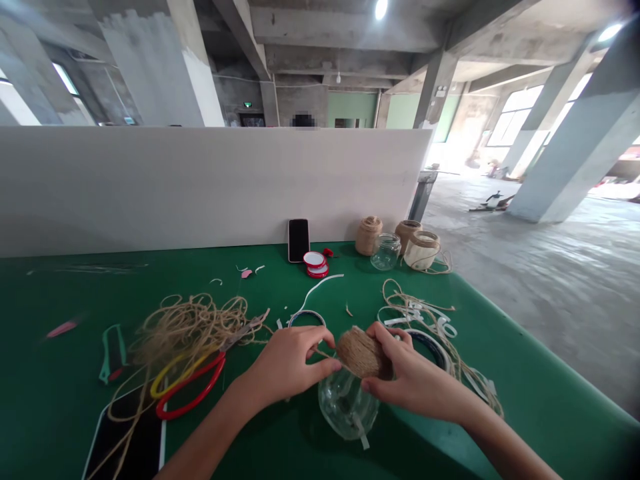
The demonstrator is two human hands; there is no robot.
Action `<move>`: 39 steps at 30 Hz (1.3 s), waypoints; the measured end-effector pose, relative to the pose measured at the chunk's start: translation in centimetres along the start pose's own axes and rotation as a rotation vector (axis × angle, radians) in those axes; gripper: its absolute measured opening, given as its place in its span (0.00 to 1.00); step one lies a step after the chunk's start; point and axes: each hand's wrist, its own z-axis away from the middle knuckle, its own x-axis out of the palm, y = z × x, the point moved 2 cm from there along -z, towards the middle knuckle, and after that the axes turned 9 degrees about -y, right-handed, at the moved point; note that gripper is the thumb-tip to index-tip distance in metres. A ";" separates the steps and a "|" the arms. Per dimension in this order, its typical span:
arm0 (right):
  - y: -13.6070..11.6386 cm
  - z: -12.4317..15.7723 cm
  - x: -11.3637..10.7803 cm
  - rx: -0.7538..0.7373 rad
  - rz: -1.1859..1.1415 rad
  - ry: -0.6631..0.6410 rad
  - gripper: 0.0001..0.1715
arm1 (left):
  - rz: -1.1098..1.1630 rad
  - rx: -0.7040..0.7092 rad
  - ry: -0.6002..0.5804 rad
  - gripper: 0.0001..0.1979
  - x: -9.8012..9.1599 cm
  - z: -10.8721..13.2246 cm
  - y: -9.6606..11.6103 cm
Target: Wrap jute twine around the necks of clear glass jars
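A clear glass jar (pixel 346 405) is tilted in front of me. Tan twine coils (pixel 361 353) cover its upper end, while the lower glass is bare with a bit of white tape on it. My right hand (pixel 413 377) grips the twine-covered end, thumb and fingers on opposite sides. On the other side, my left hand (pixel 295 360) pinches a strand of twine (pixel 324 353) close to the coils. Red-and-yellow scissors (pixel 193 393) lie left of my left hand, against a loose heap of twine (pixel 190 323).
Several jars stand at the back right, among them a bare glass jar (pixel 385 252) and a twine-wrapped jar (pixel 369 237). A phone (pixel 299 240) leans on the white partition (pixel 210 187) near red-rimmed tape rolls (pixel 316 263). A green cutter (pixel 113 353) and a dark tablet (pixel 145 433) lie left.
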 end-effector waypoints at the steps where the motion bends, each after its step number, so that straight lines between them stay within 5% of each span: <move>1: 0.0 -0.1 0.0 0.004 -0.006 -0.003 0.17 | 0.009 0.002 0.003 0.14 0.0 -0.1 -0.2; 17: 2.4 -0.7 -0.4 -0.165 -0.143 -0.077 0.23 | 0.325 0.107 -0.154 0.21 2.2 -2.2 -3.2; 29: 2.8 -1.3 -1.6 -0.393 -0.076 -0.213 0.24 | 0.304 0.206 -0.166 0.36 2.2 -1.6 -1.6; 39: 0.5 0.6 -1.7 -0.314 0.224 0.054 0.28 | 0.242 0.125 -0.110 0.31 2.6 -1.4 0.0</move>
